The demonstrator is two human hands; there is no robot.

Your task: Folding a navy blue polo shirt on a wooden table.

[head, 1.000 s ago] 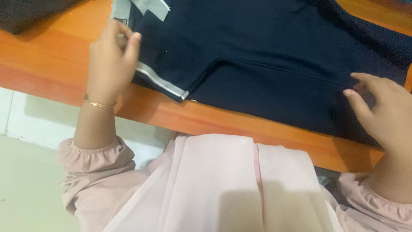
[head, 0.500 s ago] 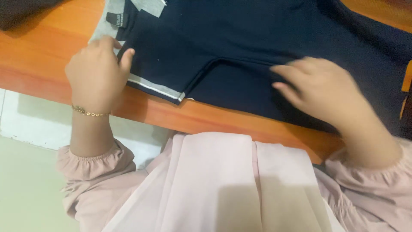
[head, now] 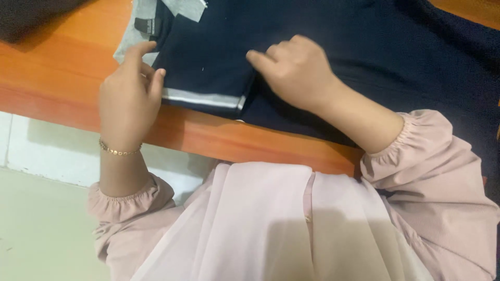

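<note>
We are at the folding of the navy garment [head: 333,47] on the orange worktop [head: 62,78]: our left hand [head: 127,99] pinches its grey-trimmed edge [head: 200,99], our right hand [head: 297,70] presses loosely curled on the fold, and next we probably need to flatten this crease.

Dark navy garment [head: 333,31] with grey-white striped sleeve cuff and grey collar, flat on the orange table
</note>
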